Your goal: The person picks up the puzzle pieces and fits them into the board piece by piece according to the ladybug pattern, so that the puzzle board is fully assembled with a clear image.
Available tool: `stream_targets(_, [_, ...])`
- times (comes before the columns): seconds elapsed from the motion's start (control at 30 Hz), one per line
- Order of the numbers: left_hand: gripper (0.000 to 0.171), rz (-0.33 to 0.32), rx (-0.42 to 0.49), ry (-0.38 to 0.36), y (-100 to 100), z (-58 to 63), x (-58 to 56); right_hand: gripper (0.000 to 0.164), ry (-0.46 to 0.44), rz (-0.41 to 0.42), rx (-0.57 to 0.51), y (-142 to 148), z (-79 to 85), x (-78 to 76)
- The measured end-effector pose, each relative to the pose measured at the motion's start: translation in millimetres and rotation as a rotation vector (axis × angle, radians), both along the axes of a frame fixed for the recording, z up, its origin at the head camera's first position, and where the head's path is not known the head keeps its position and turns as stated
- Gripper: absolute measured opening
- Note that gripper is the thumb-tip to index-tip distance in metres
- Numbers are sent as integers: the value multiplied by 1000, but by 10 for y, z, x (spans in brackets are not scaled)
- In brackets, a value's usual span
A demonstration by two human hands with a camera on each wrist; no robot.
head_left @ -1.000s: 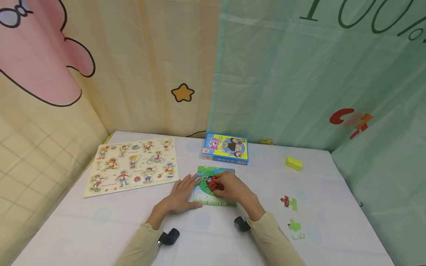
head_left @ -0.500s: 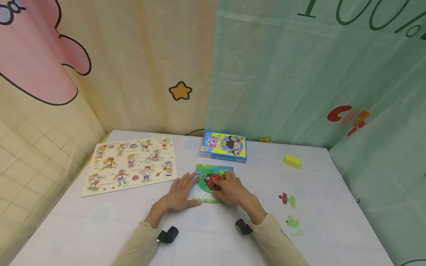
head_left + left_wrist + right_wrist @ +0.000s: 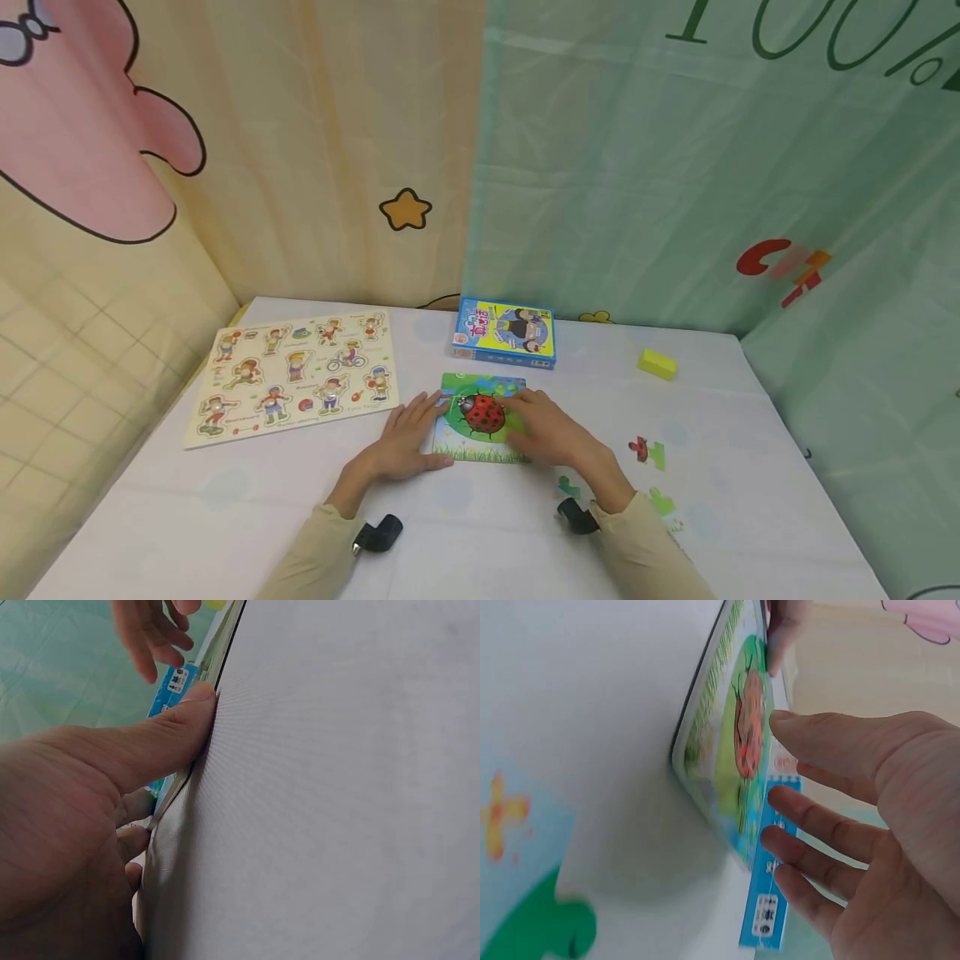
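A ladybug jigsaw puzzle lies flat on the white table in front of me. At its left edge rests my left hand, fingers straight and thumb touching the near left corner. Over the puzzle's right side hovers my right hand, slightly blurred; in the right wrist view its fingers are spread and hold nothing. Loose jigsaw pieces lie to the right: a red and green one, a light green one and a blue and green one near my right wrist.
Behind the puzzle lies a blue and yellow box. A wooden peg board with figures of children is at the left. A yellow block sits at the back right, and curtains hang behind the table.
My right hand has lifted off the ladybug and drawn to the right, uncovering the picture. A blue and green piece by my right wrist now shows. My left hand stays in place.
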State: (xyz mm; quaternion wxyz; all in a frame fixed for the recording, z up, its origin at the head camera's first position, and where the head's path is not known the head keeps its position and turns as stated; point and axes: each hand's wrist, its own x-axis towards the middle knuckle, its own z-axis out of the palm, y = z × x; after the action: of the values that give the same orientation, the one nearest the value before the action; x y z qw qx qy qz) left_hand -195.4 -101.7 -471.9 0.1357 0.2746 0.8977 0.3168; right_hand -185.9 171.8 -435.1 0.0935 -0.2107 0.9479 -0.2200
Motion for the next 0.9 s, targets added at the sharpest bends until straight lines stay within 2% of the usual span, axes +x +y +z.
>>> stream_targets(0.23, [84, 3, -2, -6, 4, 8, 11, 47, 77, 6, 16, 347, 54, 126])
stream_targets(0.4, [84, 6, -12, -4, -9, 18, 16, 44, 98, -43, 7, 612, 87, 242])
stream_targets(0.63, [85, 12, -22, -10, -27, 8, 6, 45, 76, -137, 32, 975, 95, 382])
stream_targets(0.8, [85, 4, -23, -5, -21, 3, 2, 46, 81, -169, 33, 1228, 90, 471])
stream_targets(0.9, [85, -3, -21, -4, -13, 1, -1, 47, 114, -180, 28, 1364, 87, 530])
